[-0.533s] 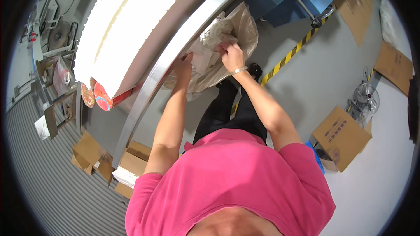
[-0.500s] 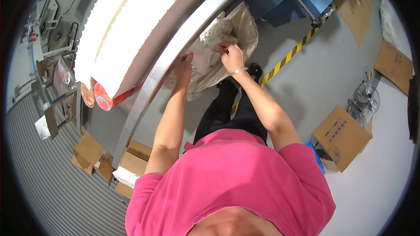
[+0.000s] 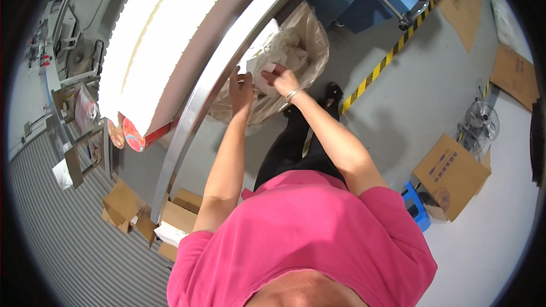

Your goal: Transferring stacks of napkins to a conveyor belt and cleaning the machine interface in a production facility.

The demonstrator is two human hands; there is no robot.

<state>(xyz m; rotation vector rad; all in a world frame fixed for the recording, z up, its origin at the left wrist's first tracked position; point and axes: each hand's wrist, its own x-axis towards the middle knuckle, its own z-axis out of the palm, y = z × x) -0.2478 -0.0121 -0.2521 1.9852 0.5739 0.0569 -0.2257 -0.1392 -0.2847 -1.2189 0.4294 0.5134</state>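
A: ok, which hand is actually on the paper (image 3: 259, 79)? Looks like a tie to me.

B: Nah, right hand (image 3: 286, 83). Thumb and fingers look pinched nearly closed on its right side, so the paper lies just left of those fingertips.

A: And the left hand (image 3: 242, 92)?

B: Just left of the paper, close by the rail (image 3: 180, 139), fingers loosely bent and a bit apart. Can't tell if it's got hold of anything, the tips kinda get lost against the white.

A: So the paper's between the two hands. Long axis?

B: Yep, between them, over the near part of the bag (image 3: 318, 51). Axis, honestly can't tell, its edges blend into the scraps (image 3: 296, 57). Those sit inside the bag, past the right fingertips, farther from the body.
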